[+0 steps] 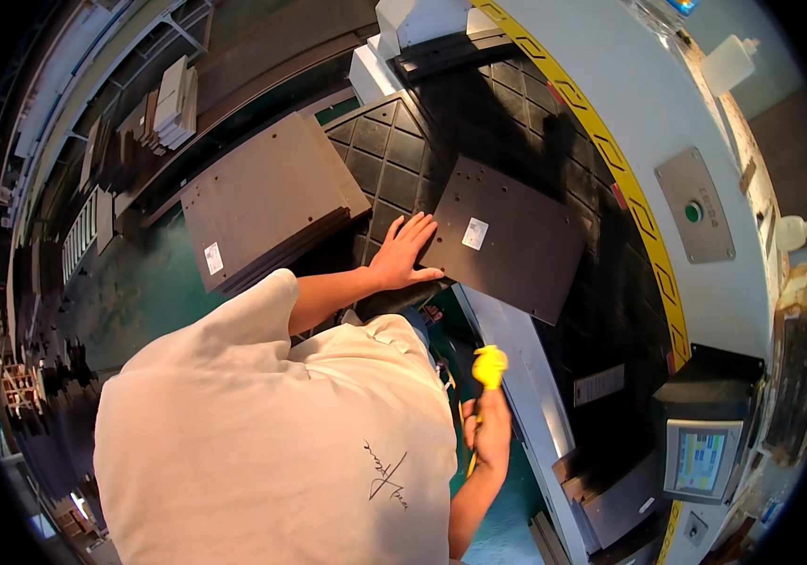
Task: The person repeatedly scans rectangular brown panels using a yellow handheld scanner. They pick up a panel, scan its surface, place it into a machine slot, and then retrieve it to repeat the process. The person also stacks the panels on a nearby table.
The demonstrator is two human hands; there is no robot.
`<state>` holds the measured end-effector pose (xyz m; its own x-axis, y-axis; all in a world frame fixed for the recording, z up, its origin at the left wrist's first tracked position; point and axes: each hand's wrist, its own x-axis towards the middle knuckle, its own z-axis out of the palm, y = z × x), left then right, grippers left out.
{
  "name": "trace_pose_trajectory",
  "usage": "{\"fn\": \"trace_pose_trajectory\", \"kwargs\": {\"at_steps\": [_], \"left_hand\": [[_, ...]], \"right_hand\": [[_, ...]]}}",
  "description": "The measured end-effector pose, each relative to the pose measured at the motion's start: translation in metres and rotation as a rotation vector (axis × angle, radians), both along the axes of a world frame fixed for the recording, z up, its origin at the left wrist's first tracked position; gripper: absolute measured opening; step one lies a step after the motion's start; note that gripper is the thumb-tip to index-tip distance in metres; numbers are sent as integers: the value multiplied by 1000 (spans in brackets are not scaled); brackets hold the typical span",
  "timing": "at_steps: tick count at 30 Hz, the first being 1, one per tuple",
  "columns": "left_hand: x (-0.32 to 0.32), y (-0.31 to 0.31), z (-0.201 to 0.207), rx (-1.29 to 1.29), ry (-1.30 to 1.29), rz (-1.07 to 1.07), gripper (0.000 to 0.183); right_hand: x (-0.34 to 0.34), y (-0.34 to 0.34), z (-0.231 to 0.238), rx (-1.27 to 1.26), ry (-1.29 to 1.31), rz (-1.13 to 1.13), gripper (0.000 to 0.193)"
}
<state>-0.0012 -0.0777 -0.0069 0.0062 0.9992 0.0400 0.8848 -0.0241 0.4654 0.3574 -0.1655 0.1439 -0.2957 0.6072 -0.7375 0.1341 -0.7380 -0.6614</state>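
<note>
My left hand [403, 252] lies flat with fingers spread on the near corner of a dark square panel [516, 240] that rests on a black ribbed machine bed [394, 160]. A small white label [475, 234] is stuck on the panel. Down by my side, my right hand [491, 428] grips a yellow-headed tool [489, 365] that points upward. My pale shirt [262, 443] hides much of the lower middle.
A stack of brown panels [267, 198] sits left of the bed. The white machine body carries a yellow-black hazard stripe [611, 160], a green button plate [694, 209] and a small touchscreen [702, 460]. Racks of boards [170, 104] stand at upper left.
</note>
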Motion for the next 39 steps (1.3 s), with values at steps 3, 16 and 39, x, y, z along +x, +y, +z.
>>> {"fn": "trace_pose_trajectory", "kwargs": {"at_steps": [3,16,39], "left_hand": [[-11,15,3,28,-65,-38,107],[-28,156,-25,193,-139,182,86],[-26,163,-30,151,-50,163,79]], "right_hand": [[-22,28,-8,55,-126,-173,34],[-161,213,-17,252,-282,-56,41],[-51,204,3,124,-397,-100,40]]}}
